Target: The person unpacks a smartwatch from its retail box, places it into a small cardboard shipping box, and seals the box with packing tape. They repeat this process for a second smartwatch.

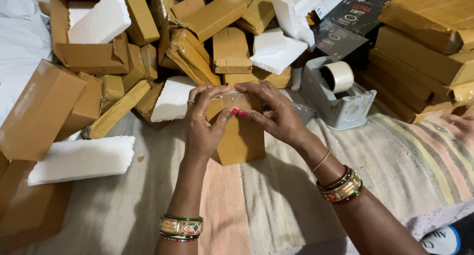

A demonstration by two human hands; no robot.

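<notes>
box point(240, 136) between both hands | tape dispenser point(340, 99) right of it | foam slab point(81, 158) left | parcels point(217, 38) behind

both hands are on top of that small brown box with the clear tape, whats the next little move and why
Probably smooth the clear tape down over the top edge with the thumbs. The left hand and right hand pinch the top of the small brown box, which stands on the striped cloth, and the strip looks not yet flat there.

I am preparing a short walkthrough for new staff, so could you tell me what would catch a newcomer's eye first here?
At centre, the left hand and right hand press clear tape onto a small brown box. Behind them spreads a heap of taped brown parcels and white foam slabs, with a grey tape dispenser to the right.
</notes>
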